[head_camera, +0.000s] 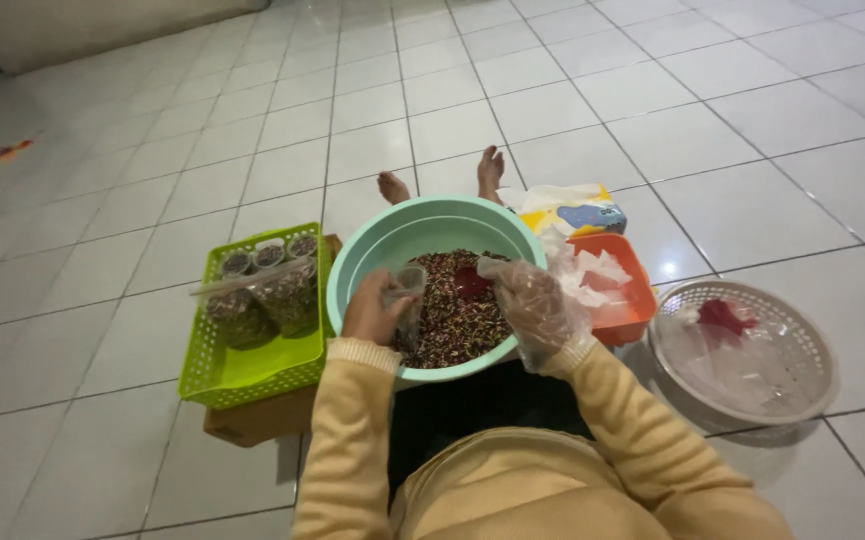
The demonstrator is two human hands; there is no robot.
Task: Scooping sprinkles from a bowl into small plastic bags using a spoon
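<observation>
Sitting posture: a person in pale yellow long sleeves is seen from above on a white tiled floor (572,90), bare feet stretched out beyond the bowl.
Bowl: a round mint-green plastic bowl (422,222) is set between the legs, filled with a dark speckled mix of small seeds or dried bits (457,320).
Left hands: the bare left hand (372,310) is curled closed around a small clear plastic cup (409,285), which is held tilted over the mix, inside the bowl's rim.
Right hands: the right hand (532,305) is covered by a thin clear plastic glove and is held over the mix, fingers bent and loosely cupped; whether anything is pinched in it cannot be told.
Red patch: a small red spot (472,282) is seen on the mix just beside the gloved fingers.
Left side: a lime-green slatted plastic basket (252,375) is rested on a brown cardboard box (252,425); filled clear cups (262,290) are stacked inside it.
Right side: an orange plastic tray (632,300) with clear wrappings is placed touching the bowl, a tissue box (577,212) behind it.
Far right: a round pale woven basket (742,350) holding clear plastic and a red piece is set well apart.
</observation>
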